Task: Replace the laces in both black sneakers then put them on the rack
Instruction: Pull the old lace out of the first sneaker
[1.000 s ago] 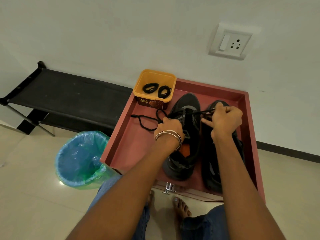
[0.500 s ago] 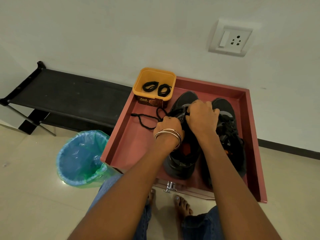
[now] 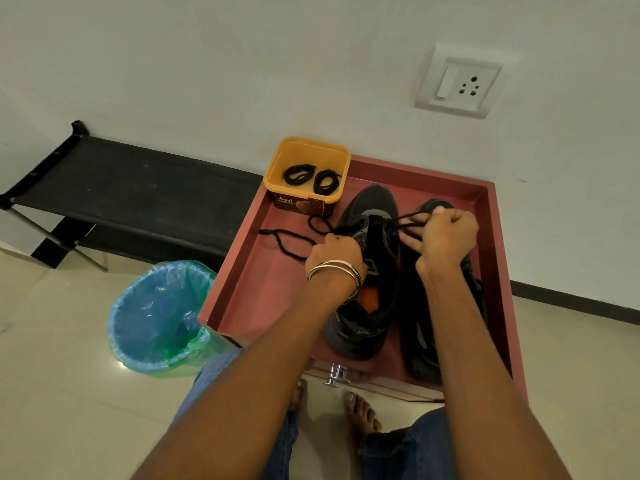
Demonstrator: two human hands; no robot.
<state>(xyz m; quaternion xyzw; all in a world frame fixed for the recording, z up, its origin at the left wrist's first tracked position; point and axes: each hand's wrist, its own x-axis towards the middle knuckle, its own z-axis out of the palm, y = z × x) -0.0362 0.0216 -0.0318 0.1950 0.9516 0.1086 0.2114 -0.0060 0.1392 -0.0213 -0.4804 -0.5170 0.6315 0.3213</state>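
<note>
Our right hand (image 3: 448,239) is curled into a fist around a black lace (image 3: 403,219), which runs taut from the eyelets of the left sneaker (image 3: 372,271) across to that fist; one finger sticks out toward the shoe. Our left hand (image 3: 337,249), with bangles (image 3: 334,271) at the wrist, sits on the lace area of the same sneaker with its fingers bent downward, but they are turned away from us, so we cannot tell whether they pinch the lace or only press on the shoe. The other end of the lace trails loose in loops on the tray floor to the left of the shoe. Both black sneakers stand side by side, toes toward the wall, in a reddish tray (image 3: 239,289) that looks like a pulled-out drawer, with a metal knob (image 3: 336,374) at its near edge. The right sneaker (image 3: 420,348) is largely hidden behind our right forearm and fist, so we cannot make out its lacing. In the far left corner of the tray stands a yellow tub (image 3: 306,147) holding two coiled black laces (image 3: 311,176); the small print on its label is hard to read. To the left, against the wall, is a low black rack (image 3: 138,188), cut off at the frame edge. A blue bin (image 3: 156,317) with a green liner stands on the floor beside the tray. Our knees and bare toes show below.
</note>
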